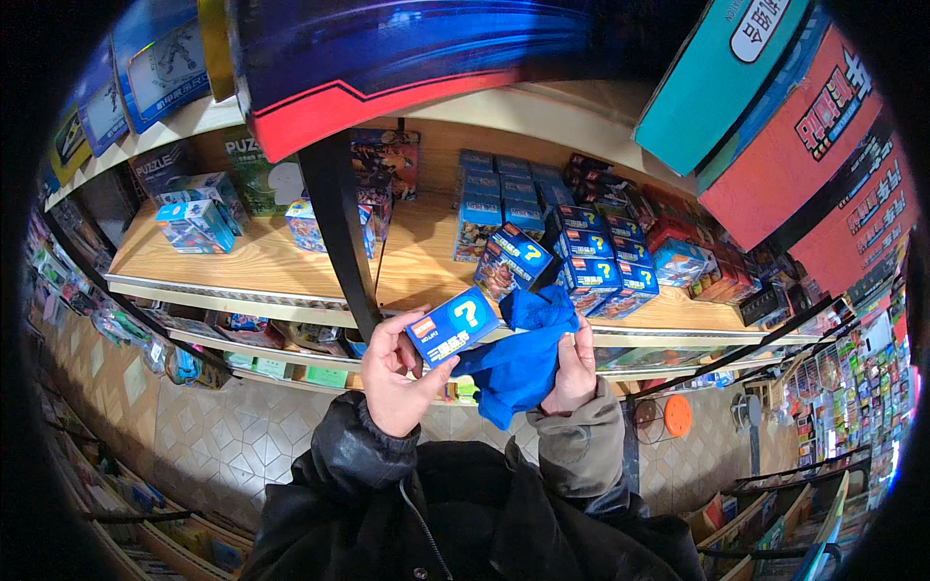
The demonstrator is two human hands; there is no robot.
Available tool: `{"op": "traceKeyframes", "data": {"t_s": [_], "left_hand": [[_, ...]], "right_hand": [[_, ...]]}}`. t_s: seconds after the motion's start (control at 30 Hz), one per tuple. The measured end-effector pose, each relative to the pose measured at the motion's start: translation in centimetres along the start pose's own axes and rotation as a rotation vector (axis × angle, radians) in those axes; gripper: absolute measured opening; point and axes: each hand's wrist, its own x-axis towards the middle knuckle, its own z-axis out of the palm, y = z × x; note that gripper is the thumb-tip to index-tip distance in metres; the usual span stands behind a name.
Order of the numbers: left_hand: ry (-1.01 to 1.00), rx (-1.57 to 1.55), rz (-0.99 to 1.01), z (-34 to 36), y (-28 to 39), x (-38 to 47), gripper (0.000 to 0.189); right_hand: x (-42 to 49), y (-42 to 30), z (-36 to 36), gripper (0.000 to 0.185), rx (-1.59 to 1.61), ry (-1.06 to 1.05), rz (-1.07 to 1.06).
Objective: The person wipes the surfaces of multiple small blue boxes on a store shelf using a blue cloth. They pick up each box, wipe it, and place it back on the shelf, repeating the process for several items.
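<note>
My left hand [399, 378] grips a small blue cardboard box [452, 327] by its left end and lower edge; a white question mark shows on its top face. Bunched in my right hand [574, 370] is a blue cloth [519, 370], which hangs down between my hands and touches or overlaps the box's lower right corner. Both hands are in front of the shelf's front edge. Just beyond them, a similar blue box [512, 260] stands turned at an angle on the wooden shelf [421, 272]. A stack of matching boxes [592, 276] with yellow question marks is to its right.
Rows of lighter blue boxes [481, 210] stand further back. A black upright post [338, 232] crosses the shelf on the left. Large boxes [392, 94] overhang from the upper shelf. An orange round stool [678, 415] is on the tiled floor at right.
</note>
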Motion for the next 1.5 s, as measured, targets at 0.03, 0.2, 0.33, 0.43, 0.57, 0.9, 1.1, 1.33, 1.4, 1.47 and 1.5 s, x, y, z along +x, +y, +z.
{"op": "traceKeyframes", "data": {"t_s": [0.03,0.2,0.33,0.43,0.57,0.9,1.1,1.33,1.4,1.47,1.5], "left_hand": [[-0.009,-0.001,-0.017,-0.1,0.0,-0.1,0.063],[-0.015,0.029,-0.02,-0.2,0.4,-0.3,0.061],[-0.018,0.277,0.126,-0.2,0.8,-0.4,0.061],[-0.076,0.506,0.449,-0.3,0.8,-0.3,0.067],[-0.045,0.444,0.412,-0.2,0.7,-0.1,0.066],[-0.038,0.383,0.232,-0.3,0.6,-0.1,0.064],[-0.107,0.26,0.112,1.1,0.2,-0.7,0.07],[-0.177,0.279,-0.014,1.7,0.7,-1.4,0.047],[-0.208,0.426,-0.075,1.5,0.9,-1.5,0.05],[-0.204,0.342,0.048,1.4,1.1,-1.6,0.053],[-0.208,0.324,0.069,1.4,1.1,-1.6,0.054]], "right_hand": [[0.0,-0.1,-0.2,0.034,0.078,-0.051,0.032],[0.0,-0.1,-1.1,0.036,0.178,-0.153,0.111],[-0.1,-0.6,-0.9,0.046,0.26,-0.271,0.186],[-0.1,-1.9,-0.2,0.054,0.317,-0.389,0.317],[-0.5,-3.2,0.7,0.068,0.184,-0.288,0.386],[-2.5,-5.0,2.5,0.061,-0.748,-0.147,-0.033],[-4.4,-4.8,6.9,0.045,-1.145,-0.191,-0.536],[-4.1,-2.9,8.0,0.039,-1.296,-0.551,-0.586],[-3.6,-3.1,7.3,0.038,-1.259,-0.51,-0.59],[-2.9,-3.5,6.5,0.032,-1.297,-0.381,-0.592],[-2.6,-3.6,6.2,0.03,-1.298,-0.306,-0.585]]}}
